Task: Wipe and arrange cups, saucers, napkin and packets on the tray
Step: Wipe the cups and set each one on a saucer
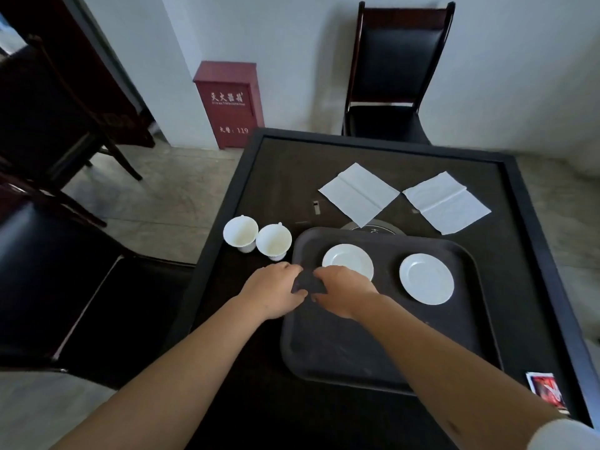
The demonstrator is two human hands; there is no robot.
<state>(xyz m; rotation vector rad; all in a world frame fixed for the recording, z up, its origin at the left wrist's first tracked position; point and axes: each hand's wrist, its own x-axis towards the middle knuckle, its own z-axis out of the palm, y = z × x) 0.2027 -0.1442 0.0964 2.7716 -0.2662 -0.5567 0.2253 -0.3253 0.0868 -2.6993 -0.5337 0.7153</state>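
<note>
Dark cloth (306, 282), bunched, is being held between both hands at the near-left corner of the tray (383, 368): the left hand (276, 289) is gripping its left side, the right hand (344, 293) is pinching its right side, fingers of both curled on the fabric. Red packet (548, 393) is lying nearer than the hands, far to the right hand's side, at the table (526, 254) edge. Two white saucers are sitting on the tray: the near saucer (349, 259) is just beyond the right hand and partly covered by it, the far saucer (426, 278) well to its right. Two white cups (256, 238) are standing off the tray, just beyond the left hand. Two white napkins (406, 198) are lying farther out on the table. Risk, as judged: the right hand, crowding the near saucer, is likely to nudge it while working the cloth; a sweep leftward could tip the cups, which stand touching near the table's left edge.
</note>
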